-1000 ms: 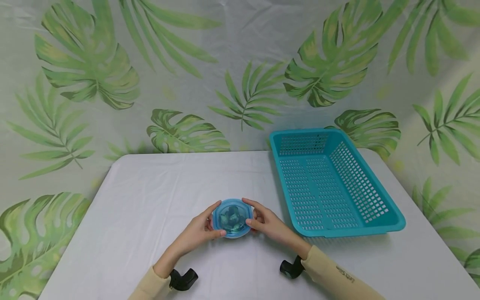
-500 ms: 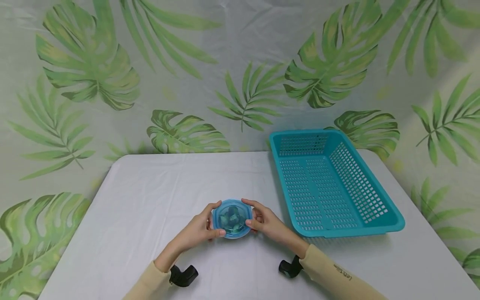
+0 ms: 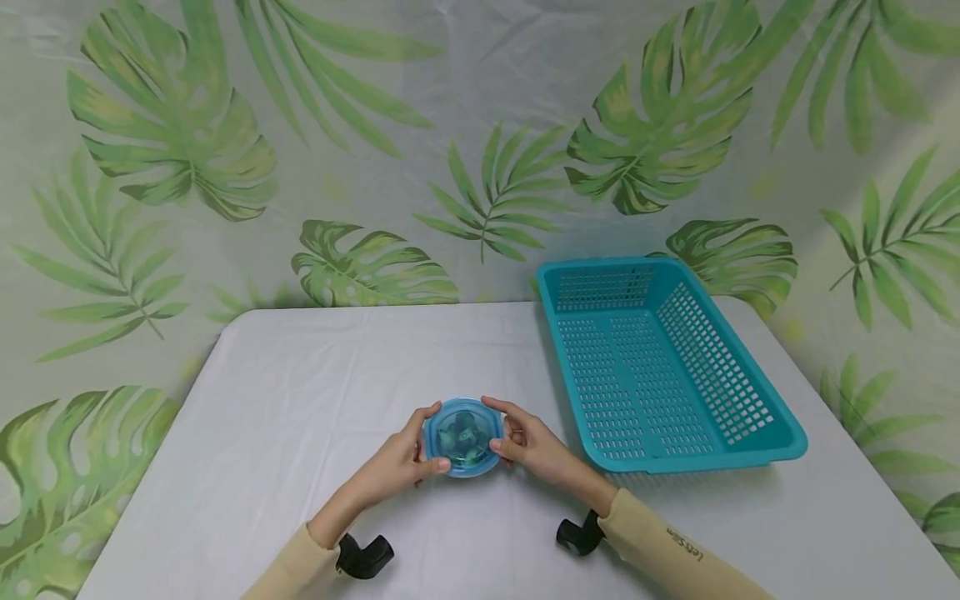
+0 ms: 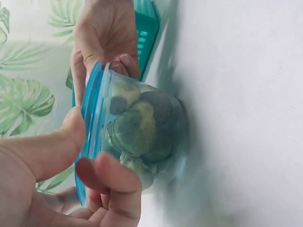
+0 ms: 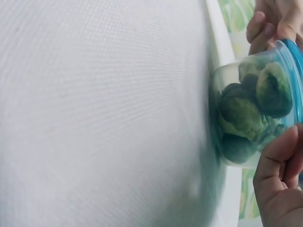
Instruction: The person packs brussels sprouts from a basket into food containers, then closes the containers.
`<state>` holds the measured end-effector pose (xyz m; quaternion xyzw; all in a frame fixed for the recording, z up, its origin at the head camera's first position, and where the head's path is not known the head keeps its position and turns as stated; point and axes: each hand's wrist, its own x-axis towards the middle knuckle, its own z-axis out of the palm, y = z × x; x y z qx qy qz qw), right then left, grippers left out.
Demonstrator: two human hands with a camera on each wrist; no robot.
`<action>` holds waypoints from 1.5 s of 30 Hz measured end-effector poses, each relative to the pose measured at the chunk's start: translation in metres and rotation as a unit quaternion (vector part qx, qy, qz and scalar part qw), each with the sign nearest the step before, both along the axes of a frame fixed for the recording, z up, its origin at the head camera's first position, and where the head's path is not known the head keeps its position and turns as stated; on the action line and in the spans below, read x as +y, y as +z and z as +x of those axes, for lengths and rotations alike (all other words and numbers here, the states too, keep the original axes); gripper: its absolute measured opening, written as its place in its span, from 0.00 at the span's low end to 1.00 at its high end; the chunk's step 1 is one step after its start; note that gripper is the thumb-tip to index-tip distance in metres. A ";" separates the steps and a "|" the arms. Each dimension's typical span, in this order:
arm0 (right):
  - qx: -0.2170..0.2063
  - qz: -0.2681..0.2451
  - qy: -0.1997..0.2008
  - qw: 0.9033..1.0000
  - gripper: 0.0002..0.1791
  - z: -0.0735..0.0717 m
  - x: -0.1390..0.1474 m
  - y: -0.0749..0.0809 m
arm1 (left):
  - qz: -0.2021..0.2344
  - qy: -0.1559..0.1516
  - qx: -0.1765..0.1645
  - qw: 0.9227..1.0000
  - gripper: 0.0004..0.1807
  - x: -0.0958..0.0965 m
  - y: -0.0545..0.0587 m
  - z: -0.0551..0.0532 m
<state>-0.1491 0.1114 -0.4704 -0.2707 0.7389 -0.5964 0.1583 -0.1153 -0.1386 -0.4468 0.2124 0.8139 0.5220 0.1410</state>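
Note:
A round clear plastic container [image 4: 177,142] with a blue lid [image 3: 465,408] is in front of me on the white table. Its lid sits on the rim. Through the clear wall show several green, round, leafy pieces [image 5: 239,116] that look like Brussels sprouts. My left hand [image 3: 393,458] grips the lid's edge from the left, thumb on top and curled fingers beneath the rim. From the right, my right hand [image 3: 532,446] holds the opposite edge in the same way. The container's base appears to rest on the tablecloth.
A large turquoise perforated basket [image 3: 630,358] stands to the right on the white-covered table [image 3: 315,367], with nothing visible in it. Behind the table hangs a leaf-patterned cloth [image 3: 360,150]. Black wrist-worn devices [image 3: 365,557] hang below both wrists.

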 end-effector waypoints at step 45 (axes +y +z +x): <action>-0.162 -0.040 0.022 0.986 0.44 0.008 0.002 0.008 | 0.101 -0.008 -0.127 0.987 0.45 -0.007 -0.005 -0.008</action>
